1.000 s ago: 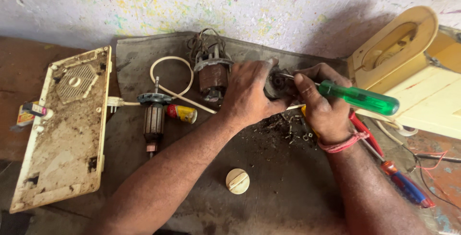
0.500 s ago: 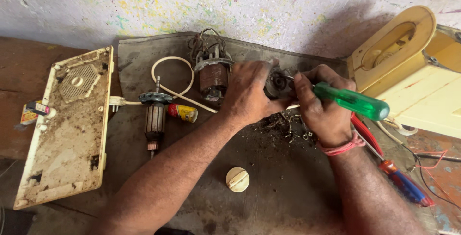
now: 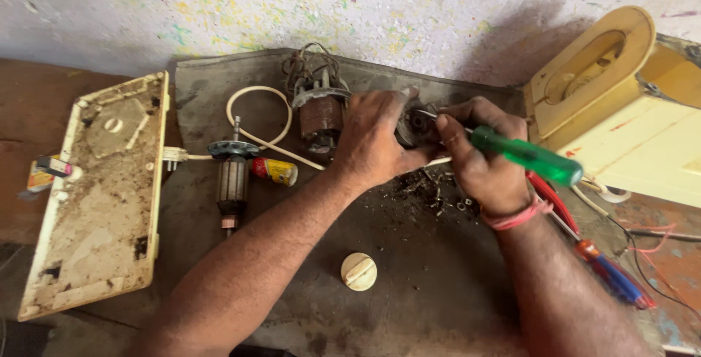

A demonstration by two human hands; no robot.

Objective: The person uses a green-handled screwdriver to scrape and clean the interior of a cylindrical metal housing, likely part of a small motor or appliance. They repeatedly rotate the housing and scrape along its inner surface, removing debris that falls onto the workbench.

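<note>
My left hand (image 3: 376, 141) grips a small dark round metal motor part (image 3: 413, 128) over the grey mat (image 3: 438, 291). My right hand (image 3: 478, 160) holds a screwdriver with a green handle (image 3: 527, 155); its tip points into the part. Just left of my left hand stands a motor stator with brown windings (image 3: 319, 112). A rotor armature (image 3: 233, 179) lies further left, next to a small yellow and red cylinder (image 3: 275, 171). Loose screws and dark debris (image 3: 431, 189) lie under my hands.
A dirty cream base plate (image 3: 98, 196) lies at the left. A cream appliance housing (image 3: 621, 109) sits at the right by the speckled wall. A round cream knob (image 3: 358, 271), a white cord (image 3: 252, 134) and red and blue handled tools (image 3: 606, 269) lie on the mat.
The screwdriver handle has dropped slightly and my right hand has turned a little at the part. My left hand keeps the same grip. The view has shifted slightly.
</note>
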